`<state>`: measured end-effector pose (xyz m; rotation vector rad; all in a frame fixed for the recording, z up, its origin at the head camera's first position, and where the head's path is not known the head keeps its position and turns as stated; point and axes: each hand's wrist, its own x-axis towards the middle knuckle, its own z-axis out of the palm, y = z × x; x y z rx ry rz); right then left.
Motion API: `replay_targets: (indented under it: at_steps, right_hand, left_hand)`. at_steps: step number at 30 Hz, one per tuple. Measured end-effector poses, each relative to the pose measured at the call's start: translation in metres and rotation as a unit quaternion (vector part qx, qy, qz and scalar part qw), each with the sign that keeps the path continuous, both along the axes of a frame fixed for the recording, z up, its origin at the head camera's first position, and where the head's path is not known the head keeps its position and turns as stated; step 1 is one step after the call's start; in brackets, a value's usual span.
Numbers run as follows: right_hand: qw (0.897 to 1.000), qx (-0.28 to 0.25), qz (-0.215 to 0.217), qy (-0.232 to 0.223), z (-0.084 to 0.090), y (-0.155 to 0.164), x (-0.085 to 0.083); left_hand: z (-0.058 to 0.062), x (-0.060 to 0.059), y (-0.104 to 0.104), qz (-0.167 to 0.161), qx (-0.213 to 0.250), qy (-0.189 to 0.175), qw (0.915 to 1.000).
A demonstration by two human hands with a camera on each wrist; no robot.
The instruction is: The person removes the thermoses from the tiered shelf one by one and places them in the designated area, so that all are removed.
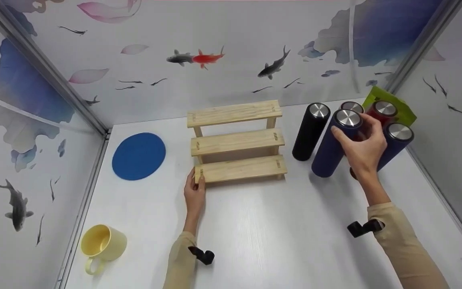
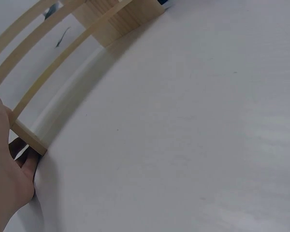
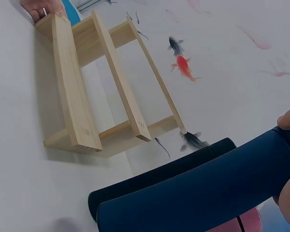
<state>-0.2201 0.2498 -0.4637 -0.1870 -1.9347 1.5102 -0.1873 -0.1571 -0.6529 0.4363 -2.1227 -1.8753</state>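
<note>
My right hand (image 1: 365,146) grips a dark blue thermos bottle (image 1: 329,150) near its steel-topped lid, thumb on the near side. In the right wrist view this blue bottle (image 3: 198,188) slants across the lower part, overlapping a black bottle (image 1: 310,132) behind it. With my left hand (image 1: 195,194) I hold the front left corner of a three-step wooden rack (image 1: 239,168), thumb on top of the lowest step. The left wrist view shows those fingers (image 2: 31,164) around the rack's end piece. Nothing stands on the steps.
Beside the held bottle stand a red bottle (image 1: 384,110), another blue bottle (image 1: 397,140) and one mostly hidden bottle (image 1: 351,106). A green packet (image 1: 403,110) leans behind them. Leftward lie a round blue mat (image 1: 138,156) and a yellow mug (image 1: 110,243). Printed panels wall the table.
</note>
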Motion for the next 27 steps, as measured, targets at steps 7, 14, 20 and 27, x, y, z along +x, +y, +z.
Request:
replay_targets:
  at_steps: [7,14,20,27]
  right_hand:
    - [0.999,0.023,-0.024,-0.043,-0.012,0.011,0.002]
    - [0.996,0.022,-0.033,-0.076,-0.022,0.020,0.005]
    - [0.995,0.009,-0.034,-0.093,-0.029,0.025,0.006]
    - [0.993,-0.004,-0.047,-0.108,-0.038,0.027,0.005]
  left_hand:
    - [-0.002,0.000,0.000,-0.005,0.005,0.005,1.0000]
    - [0.000,0.002,0.000,-0.012,0.003,-0.006,0.9999]
    - [0.000,0.002,0.001,-0.013,0.002,-0.003,0.9999]
    - [0.001,0.001,0.000,-0.012,0.010,-0.006,0.9999]
